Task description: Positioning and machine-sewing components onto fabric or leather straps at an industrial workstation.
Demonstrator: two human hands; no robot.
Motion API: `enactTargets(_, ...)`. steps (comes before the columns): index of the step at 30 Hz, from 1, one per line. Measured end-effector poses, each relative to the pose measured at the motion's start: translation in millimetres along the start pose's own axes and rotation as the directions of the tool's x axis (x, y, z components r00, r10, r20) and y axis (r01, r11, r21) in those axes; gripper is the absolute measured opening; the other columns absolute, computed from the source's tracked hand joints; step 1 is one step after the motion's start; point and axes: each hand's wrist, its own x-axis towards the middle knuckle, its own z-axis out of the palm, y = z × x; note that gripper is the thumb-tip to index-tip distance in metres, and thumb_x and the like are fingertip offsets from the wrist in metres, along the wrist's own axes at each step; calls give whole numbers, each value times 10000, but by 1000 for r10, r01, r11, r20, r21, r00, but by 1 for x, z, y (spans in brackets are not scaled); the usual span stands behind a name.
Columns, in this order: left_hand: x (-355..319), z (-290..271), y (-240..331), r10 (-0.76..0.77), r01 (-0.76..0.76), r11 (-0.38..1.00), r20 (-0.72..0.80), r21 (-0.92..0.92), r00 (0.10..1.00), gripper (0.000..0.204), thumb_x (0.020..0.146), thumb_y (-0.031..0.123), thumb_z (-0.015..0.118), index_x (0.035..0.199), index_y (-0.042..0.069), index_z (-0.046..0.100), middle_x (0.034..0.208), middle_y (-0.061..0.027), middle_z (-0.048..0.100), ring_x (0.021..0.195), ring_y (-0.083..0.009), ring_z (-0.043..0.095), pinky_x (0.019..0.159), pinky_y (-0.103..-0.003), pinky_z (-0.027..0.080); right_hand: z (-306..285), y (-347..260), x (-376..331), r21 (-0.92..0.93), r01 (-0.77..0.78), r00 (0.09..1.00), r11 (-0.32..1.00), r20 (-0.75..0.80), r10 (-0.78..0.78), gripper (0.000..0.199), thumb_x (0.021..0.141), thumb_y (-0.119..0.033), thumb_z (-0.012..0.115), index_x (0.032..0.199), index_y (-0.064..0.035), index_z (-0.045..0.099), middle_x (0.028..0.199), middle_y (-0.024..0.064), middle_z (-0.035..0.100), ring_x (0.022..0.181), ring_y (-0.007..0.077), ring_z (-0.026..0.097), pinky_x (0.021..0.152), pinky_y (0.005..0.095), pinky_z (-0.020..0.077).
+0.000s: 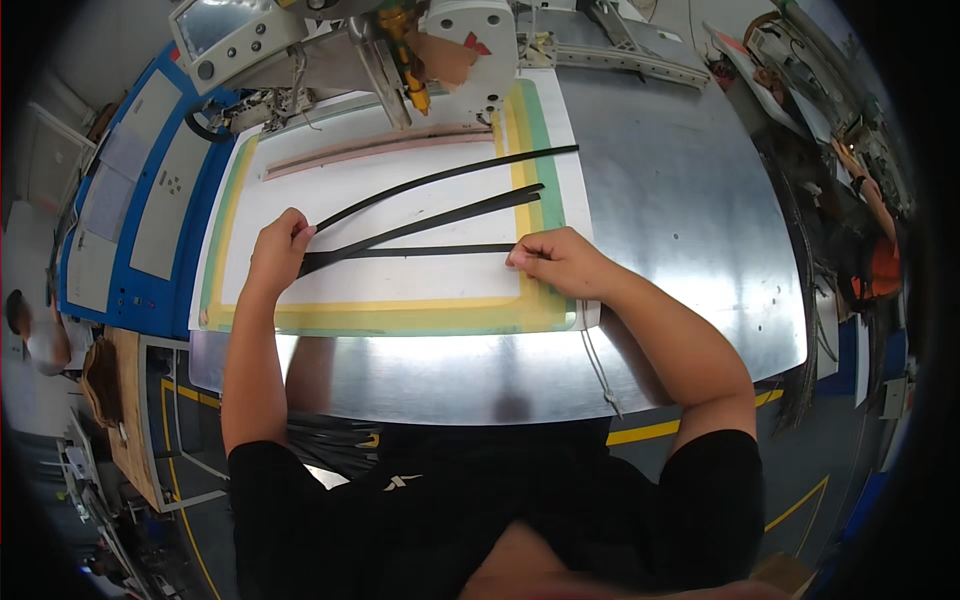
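Several narrow black strips lie over a white board (400, 285) bordered with yellow and green tape. My left hand (281, 250) is closed on the left end of a long curved black strip (440, 174), which arcs up and to the right past the tape. Below it, two overlapping black strips (450, 215) fan out from beside the left hand. My right hand (560, 262) pinches the right end of the lowest black strip (420, 251), which runs nearly straight across toward the left hand. A flat pinkish bar (375, 148) lies farther back on the board.
A machine head with a brass-coloured nozzle (418, 98) hangs over the board's far edge. A control panel (225, 40) stands at the back left, beside a blue cabinet (150, 190). The metal table (690, 230) extends right. Another person's arm (868, 185) shows far right.
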Motion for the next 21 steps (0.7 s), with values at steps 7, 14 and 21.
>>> enactTargets(7,-22,-2,39,91,-113,977,-125,-183,988,124,1041,113,643,1094,3,666,905,-132,703,785,-202,631,735,-340,514,-1,-11,0,-86,24,1000,996,6,-24,351,1059,-326,633,1080,8,741,886,140,739,807,214,662,795,355,528)
enactTargets(14,-50,-5,56,-34,17,950,-49,-313,998,121,1020,83,665,1110,3,674,893,-30,664,770,-110,544,711,-278,468,-3,-13,-1,-130,0,999,992,38,5,363,1069,-342,612,1064,-1,735,885,173,726,803,253,668,792,373,526)
enactTargets(21,-55,-11,71,59,-2,910,125,-415,990,178,1009,48,657,1181,3,669,929,-7,651,821,-81,526,759,-252,453,-1,-29,-13,-454,83,992,887,123,-30,293,1053,-286,611,1095,-27,739,1049,176,740,970,369,698,877,435,543)
